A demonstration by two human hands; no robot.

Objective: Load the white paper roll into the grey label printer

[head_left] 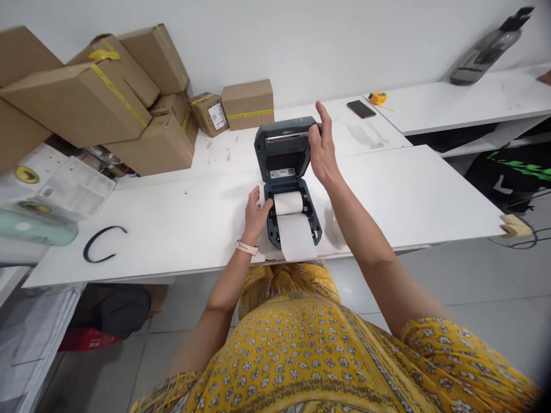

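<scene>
A dark grey label printer [272,229] stands on the white table with its lid [286,154] raised. Inside the base lies a white label roll [288,202], and a strip of paper [297,235] from it runs out over the front toward me. My right hand [322,152] grips the lid's right edge, the thumb at the front; some of its fingers are hidden behind. On the left side of the base, my left hand [257,213] holds on with the thumb at the rim and the fingers along the outside.
Cardboard boxes [77,97] are stacked at the back left, with a smaller box [247,103] behind the printer. A phone [360,109] and a yellow tape measure [377,98] lie at the back right. A dark headband [100,245] lies on the left of the white table [193,223].
</scene>
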